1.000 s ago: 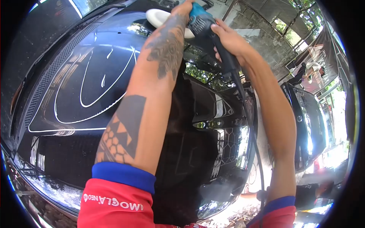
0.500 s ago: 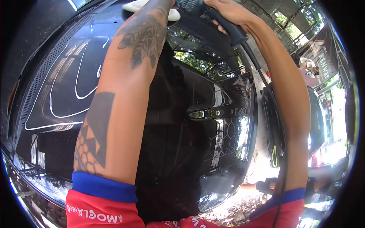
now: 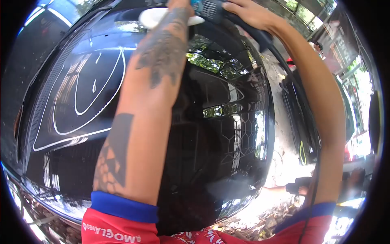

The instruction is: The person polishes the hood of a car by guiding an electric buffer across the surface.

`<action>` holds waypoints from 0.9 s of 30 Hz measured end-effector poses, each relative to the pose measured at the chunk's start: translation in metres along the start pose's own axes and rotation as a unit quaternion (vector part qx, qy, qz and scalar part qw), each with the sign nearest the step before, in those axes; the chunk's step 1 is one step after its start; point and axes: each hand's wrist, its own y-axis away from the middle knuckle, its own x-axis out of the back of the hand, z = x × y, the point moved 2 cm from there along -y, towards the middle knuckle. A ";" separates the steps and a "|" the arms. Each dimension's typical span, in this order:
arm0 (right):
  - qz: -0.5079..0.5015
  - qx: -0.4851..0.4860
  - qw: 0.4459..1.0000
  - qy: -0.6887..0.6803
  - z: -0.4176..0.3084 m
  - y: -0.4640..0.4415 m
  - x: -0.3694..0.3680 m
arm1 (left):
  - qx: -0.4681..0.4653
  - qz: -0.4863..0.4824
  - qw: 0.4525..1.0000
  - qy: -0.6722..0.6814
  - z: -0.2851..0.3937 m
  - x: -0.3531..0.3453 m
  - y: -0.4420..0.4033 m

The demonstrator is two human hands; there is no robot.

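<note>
A blue and black power polisher (image 3: 211, 10) with a round white pad (image 3: 152, 17) is at the top of the view, the pad on the glossy black car hood (image 3: 191, 162). My left hand (image 3: 180, 5) is on the front of the polisher, mostly cut off by the upper edge. Around the rear handle is my right hand (image 3: 254, 13), its fingers partly hidden. From the handle a black cable (image 3: 282, 61) runs down along my right forearm. Curved white lines (image 3: 77, 132) lie on the hood left of my tattooed left arm.
A windshield edge with a perforated strip (image 3: 38, 110) borders the hood at the left. To the right stand a dark bag-like object (image 3: 298, 118) and, farther back, a person (image 3: 317, 46). Dry leaves (image 3: 260, 215) cover the ground at the lower right.
Since one second ago both arms and the polisher have shifted left in view. Over the last half second the pad has moved slightly right and down. Both hands keep their hold.
</note>
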 end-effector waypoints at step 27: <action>0.052 -0.313 0.927 -0.202 -0.028 0.118 -0.041 | 0.088 0.166 0.960 -0.209 -0.120 -0.007 0.002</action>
